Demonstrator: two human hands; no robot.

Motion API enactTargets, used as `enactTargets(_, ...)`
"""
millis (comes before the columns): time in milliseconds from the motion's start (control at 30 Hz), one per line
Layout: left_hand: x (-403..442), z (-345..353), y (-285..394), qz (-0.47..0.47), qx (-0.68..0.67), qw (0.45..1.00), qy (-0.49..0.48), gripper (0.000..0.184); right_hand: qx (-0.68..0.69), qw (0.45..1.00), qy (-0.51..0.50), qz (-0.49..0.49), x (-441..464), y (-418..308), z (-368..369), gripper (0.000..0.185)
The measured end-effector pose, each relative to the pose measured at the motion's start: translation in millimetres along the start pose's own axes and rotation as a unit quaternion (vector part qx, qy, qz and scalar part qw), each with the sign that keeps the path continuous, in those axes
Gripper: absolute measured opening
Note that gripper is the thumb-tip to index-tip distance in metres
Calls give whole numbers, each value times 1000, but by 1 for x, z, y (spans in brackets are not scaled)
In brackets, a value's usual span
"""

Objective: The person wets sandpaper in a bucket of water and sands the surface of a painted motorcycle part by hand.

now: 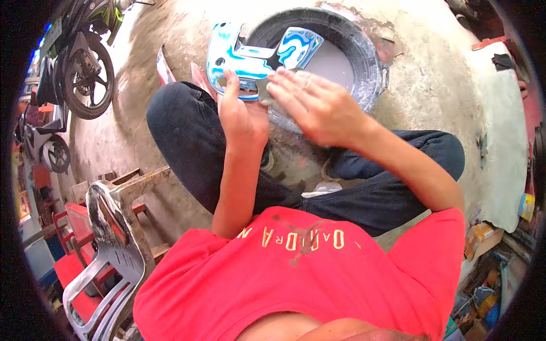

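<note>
A blue and white plastic motorcycle fairing panel (244,68) with swirl patches is held over a black tub (367,74). My left hand (242,108) grips its lower edge, thumb on top and fingers underneath. My right hand (318,105) is pressed against the panel's near edge, with whitish wet residue on its fingers. Under those fingers shows a small grey sheet (267,94), seemingly sandpaper, partly hidden by the hand. Cloudy whitish water (335,65) fills the tub below.
Other reddish panel pieces (165,68) lie on the concrete floor beside my left knee. Motorcycle wheels (88,77) stand at the left. A grey plastic chair (116,244) is at lower left. A cardboard box (483,240) and clutter lie at the right.
</note>
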State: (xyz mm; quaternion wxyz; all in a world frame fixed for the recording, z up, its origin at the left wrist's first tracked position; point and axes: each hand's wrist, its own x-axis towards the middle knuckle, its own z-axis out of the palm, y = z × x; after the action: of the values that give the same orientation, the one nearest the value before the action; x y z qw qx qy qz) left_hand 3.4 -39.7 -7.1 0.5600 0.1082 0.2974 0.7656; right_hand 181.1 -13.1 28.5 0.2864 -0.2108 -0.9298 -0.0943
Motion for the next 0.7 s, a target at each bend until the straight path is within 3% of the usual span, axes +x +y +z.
enactTargets(133,-12,21,6,-26,7,1000,5,36,-27,998,-21,48,-4,48,6,33)
enactTargets(333,-4,7,5,-29,2,999,-24,39,17,1000,-13,-1,-3,17,2,36)
enactTargets(400,-9,15,4,-26,3,1000,-11,40,-13,999,-9,43,-2,39,7,34)
enactTargets(533,-6,14,4,-10,-9,1000,2,42,9,1000,-9,12,-2,9,0,36)
enactTargets(700,-10,15,2,-33,0,999,-1,39,11,999,3,29,-5,35,7,34)
